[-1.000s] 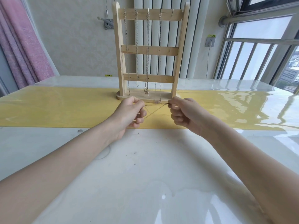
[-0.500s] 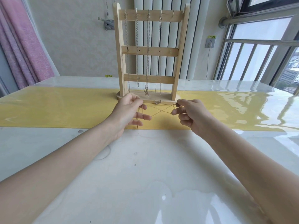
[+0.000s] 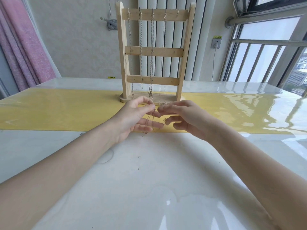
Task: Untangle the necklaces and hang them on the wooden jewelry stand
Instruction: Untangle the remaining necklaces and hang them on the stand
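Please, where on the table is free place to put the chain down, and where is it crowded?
Free: the yellow runner left of the wooden stand, the runner to its right, and the white tabletop between the forearms. Crowded: just before the stand's base, where the left hand pinches the thin chain beside the right hand.

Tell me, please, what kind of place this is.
Probably a room in a high flat: a radiator behind the jewelry stand, a pink curtain, and a window overlooking city buildings.
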`<state>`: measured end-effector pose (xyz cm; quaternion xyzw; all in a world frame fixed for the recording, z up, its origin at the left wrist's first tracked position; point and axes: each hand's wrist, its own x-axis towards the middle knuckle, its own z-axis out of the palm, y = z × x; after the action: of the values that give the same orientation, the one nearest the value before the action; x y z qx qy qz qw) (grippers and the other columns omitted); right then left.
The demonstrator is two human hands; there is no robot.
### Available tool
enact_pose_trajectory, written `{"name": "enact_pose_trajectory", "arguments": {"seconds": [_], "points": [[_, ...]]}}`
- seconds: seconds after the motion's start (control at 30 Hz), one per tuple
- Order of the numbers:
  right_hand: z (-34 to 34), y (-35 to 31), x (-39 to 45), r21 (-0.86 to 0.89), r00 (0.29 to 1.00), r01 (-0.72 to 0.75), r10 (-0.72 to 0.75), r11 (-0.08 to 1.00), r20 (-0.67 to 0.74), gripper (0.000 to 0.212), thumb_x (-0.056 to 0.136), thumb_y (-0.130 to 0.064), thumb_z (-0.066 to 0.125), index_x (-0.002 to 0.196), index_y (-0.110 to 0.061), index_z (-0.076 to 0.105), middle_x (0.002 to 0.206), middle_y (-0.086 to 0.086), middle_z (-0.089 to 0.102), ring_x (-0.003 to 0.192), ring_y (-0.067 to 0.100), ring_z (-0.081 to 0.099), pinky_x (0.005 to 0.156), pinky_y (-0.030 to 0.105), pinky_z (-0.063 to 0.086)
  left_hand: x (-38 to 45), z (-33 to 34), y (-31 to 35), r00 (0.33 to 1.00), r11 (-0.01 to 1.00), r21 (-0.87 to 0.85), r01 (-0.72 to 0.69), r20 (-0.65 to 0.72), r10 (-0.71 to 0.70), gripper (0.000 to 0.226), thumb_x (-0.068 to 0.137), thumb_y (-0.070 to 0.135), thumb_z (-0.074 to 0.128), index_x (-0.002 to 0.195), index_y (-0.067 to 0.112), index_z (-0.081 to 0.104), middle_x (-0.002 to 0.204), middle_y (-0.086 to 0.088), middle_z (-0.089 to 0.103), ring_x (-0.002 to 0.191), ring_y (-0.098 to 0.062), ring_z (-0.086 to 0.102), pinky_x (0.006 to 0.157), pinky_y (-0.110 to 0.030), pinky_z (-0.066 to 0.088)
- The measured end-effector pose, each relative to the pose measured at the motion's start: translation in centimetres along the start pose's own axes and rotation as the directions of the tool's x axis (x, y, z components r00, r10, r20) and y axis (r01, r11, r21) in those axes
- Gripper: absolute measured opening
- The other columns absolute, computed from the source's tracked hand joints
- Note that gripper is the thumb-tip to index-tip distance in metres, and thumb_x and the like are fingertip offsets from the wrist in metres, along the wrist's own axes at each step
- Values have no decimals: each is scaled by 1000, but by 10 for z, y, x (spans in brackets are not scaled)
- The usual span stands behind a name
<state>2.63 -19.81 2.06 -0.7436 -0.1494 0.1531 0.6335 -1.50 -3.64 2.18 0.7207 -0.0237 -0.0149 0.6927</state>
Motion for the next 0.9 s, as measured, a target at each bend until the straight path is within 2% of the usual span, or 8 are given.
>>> {"name": "enact_pose_trajectory", "arguments": {"seconds": [0.1, 0.17, 0.27, 0.4, 0.6, 0.73, 0.9], "points": [[1, 1, 0, 54, 991, -48, 41, 997, 130, 14, 94, -11, 54, 100, -3, 64, 80, 4, 70, 56, 8, 58, 49, 16, 42, 0, -1, -1, 1000, 1000, 1, -3, 16, 3, 10, 95, 22, 54, 86, 21, 50, 83, -1, 69, 67, -22, 71, 45, -19, 47], [1, 3, 1, 57, 989, -31, 23, 998, 147, 7, 90, -6, 60, 92, -2, 65, 72, 3, 65, 56, 9, 54, 52, 16, 44, 0, -1, -1, 1000, 1000, -13, -2, 24, 3, 9, 94, 23, 56, 86, 21, 50, 84, 0, 69, 71, -24, 71, 45, -19, 47], [-2, 5, 3, 50, 998, -5, 2, 999, 66, 4, 85, -4, 65, 85, -1, 67, 67, 5, 52, 57, 10, 47, 53, 17, 42, 1, -1, 0, 1000, 999, -47, 6, 28, -5, 8, 93, 20, 57, 87, 19, 53, 87, 1, 68, 71, -22, 72, 45, -18, 48], [-6, 2, 2, -33, 999, 27, -29, 999, -35, 8, 85, -9, 67, 78, -7, 69, 59, 0, 50, 52, 8, 46, 53, 18, 39, 3, -2, -1, 997, 990, -122, 74, 18, -72, 7, 93, 10, 56, 86, 9, 56, 78, -3, 62, 63, -16, 70, 45, -17, 50], [-6, 1, 0, -52, 999, 25, -27, 998, -26, 8, 85, -10, 68, 77, -8, 67, 59, -2, 48, 50, 8, 43, 51, 18, 36, 7, -4, -3, 997, 988, -134, 75, -12, -77, 7, 92, 9, 57, 85, 10, 58, 64, 1, 60, 59, -11, 68, 44, -17, 49], [-6, 1, 0, -55, 999, 28, -31, 998, -45, 9, 84, -12, 70, 76, -11, 67, 63, -1, 49, 52, 8, 42, 50, 18, 35, 10, -4, -5, 996, 999, -46, 24, -85, -28, 9, 93, 11, 56, 85, 10, 59, 55, 3, 52, 63, -10, 67, 48, -21, 53], [-7, 2, 0, -112, 999, 20, -25, 993, -41, 9, 84, -12, 71, 75, -11, 67, 68, 4, 48, 52, 9, 41, 51, 19, 33, 9, -5, 0, 997, 989, -151, 2, -76, -14, 7, 91, 10, 59, 84, 13, 58, 60, 2, 47, 61, -9, 64, 48, -19, 51]]}}
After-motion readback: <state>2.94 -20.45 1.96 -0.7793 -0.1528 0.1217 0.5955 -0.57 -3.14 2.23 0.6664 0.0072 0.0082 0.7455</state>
